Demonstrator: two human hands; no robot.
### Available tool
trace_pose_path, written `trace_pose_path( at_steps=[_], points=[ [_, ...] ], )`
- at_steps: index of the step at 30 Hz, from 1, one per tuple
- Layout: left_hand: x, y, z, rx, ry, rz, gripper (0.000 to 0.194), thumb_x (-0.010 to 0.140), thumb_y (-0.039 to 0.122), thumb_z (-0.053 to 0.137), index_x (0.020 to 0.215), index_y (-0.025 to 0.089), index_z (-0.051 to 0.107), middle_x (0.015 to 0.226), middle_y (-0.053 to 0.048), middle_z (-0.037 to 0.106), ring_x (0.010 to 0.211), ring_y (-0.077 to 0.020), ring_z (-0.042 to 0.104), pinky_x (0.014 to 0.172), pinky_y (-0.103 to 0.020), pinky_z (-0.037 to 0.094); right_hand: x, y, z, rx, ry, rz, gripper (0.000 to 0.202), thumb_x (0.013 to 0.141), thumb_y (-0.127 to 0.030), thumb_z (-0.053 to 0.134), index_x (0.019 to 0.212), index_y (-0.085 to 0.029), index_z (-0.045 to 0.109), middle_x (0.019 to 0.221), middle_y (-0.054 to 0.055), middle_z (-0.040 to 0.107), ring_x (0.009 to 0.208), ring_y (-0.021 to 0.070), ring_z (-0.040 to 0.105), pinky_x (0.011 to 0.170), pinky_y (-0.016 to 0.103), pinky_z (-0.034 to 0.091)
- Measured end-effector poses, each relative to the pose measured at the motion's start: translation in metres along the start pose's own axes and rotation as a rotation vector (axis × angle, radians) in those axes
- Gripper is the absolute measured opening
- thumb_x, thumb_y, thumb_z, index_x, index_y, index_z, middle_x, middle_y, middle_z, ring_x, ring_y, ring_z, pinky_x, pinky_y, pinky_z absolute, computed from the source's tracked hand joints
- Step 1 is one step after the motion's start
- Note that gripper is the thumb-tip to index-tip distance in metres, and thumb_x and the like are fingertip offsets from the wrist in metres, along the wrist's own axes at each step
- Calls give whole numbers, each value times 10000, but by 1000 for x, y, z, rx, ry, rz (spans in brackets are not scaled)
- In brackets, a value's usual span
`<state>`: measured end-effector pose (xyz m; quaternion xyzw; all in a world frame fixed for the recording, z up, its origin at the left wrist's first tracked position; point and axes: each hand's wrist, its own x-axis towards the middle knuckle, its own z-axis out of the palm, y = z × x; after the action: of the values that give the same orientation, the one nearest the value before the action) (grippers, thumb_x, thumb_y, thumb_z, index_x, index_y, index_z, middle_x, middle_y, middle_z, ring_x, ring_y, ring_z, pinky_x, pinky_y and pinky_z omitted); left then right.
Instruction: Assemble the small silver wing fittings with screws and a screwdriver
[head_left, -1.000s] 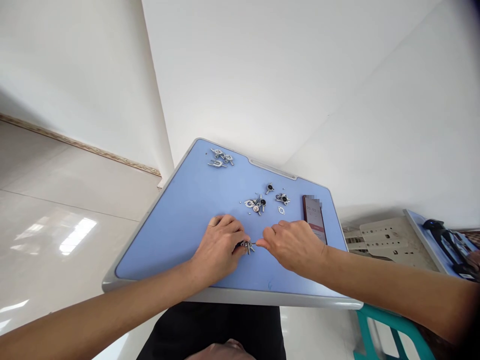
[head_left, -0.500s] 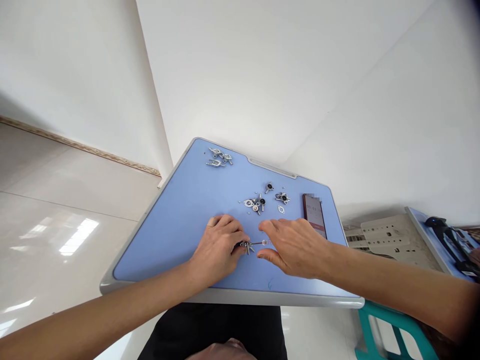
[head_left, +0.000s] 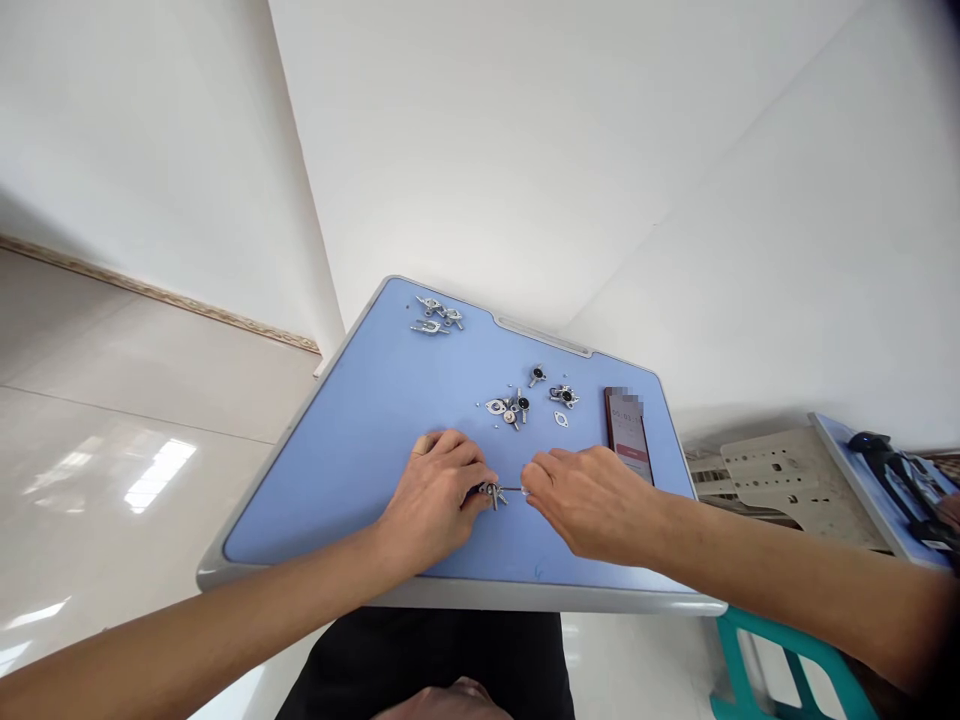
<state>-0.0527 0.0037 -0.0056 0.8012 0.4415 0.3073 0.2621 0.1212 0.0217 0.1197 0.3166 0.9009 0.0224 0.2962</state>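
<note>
Near the front of the blue table (head_left: 330, 470), my left hand (head_left: 442, 490) is closed on a small silver metal fitting (head_left: 494, 494) with short prongs. My right hand (head_left: 589, 495) is closed around the handle of a screwdriver (head_left: 513, 489); its thin shaft points left and meets the fitting. The fingers hide most of the handle. Just beyond my hands lies a group of metal parts (head_left: 513, 408) with a black-centred fitting (head_left: 523, 404) among them. Beside it are a flat oval plate (head_left: 561, 419) and another cluster of fittings (head_left: 565, 396).
A phone (head_left: 628, 430) lies by the right edge. More silver parts (head_left: 440, 314) sit at the far left corner, and a single fitting (head_left: 537, 374) stands toward the back. A teal stool (head_left: 795, 665) is below right. White walls rise behind the table.
My right hand's fingers have gone from spread apart around the screwdriver handle to closed on it. My left hand and the fitting stay in place.
</note>
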Motion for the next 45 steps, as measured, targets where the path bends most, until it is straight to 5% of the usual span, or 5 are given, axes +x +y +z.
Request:
trace_pose_path(
  at_steps=[5, 11, 35, 39, 45],
  points=[
    [-1, -1, 1, 3, 11, 4, 174, 803, 115, 694, 918, 240, 734, 895, 0, 680, 946, -210, 550, 875, -410, 369, 3, 3, 1, 8, 5, 129, 360, 1018, -472, 395, 994, -162, 577, 802, 51, 671, 655, 162, 601, 472, 269, 172],
    [-1, -1, 1, 3, 2, -1, 187, 800, 123, 689, 926, 253, 736, 901, -5, 686, 937, -214, 552, 882, -424, 373, 3, 5, 1, -34, 24, -57, 168, 1009, -270, 436, 989, -152, 553, 820, 60, 658, 651, 147, 581, 475, 271, 196],
    [-4, -4, 3, 61, 20, 39, 175, 826, 161, 673, 956, 261, 736, 931, -11, 694, 942, -215, 555, 871, -420, 393, 14, 8, -27, 223, -67, 456, 425, 986, -497, 434, 870, -197, 712, 741, 78, 705, 761, 215, 665, 610, 267, 387],
    [-4, -3, 1, 34, 6, 51, 190, 844, 164, 639, 977, 265, 729, 950, -13, 691, 966, -219, 553, 892, -426, 391, -24, 12, 6, 436, 77, 660, 309, 994, -453, 443, 927, -243, 660, 709, -10, 701, 657, 160, 633, 545, 242, 291],
    [-6, -9, 3, 32, 6, 87, 228, 843, 201, 639, 1056, 264, 692, 981, -16, 696, 979, -229, 556, 877, -423, 387, -41, -26, 115, 449, 428, 775, 234, 989, -380, 479, 975, -218, 647, 744, -5, 720, 614, 148, 643, 500, 260, 245]
  ],
)
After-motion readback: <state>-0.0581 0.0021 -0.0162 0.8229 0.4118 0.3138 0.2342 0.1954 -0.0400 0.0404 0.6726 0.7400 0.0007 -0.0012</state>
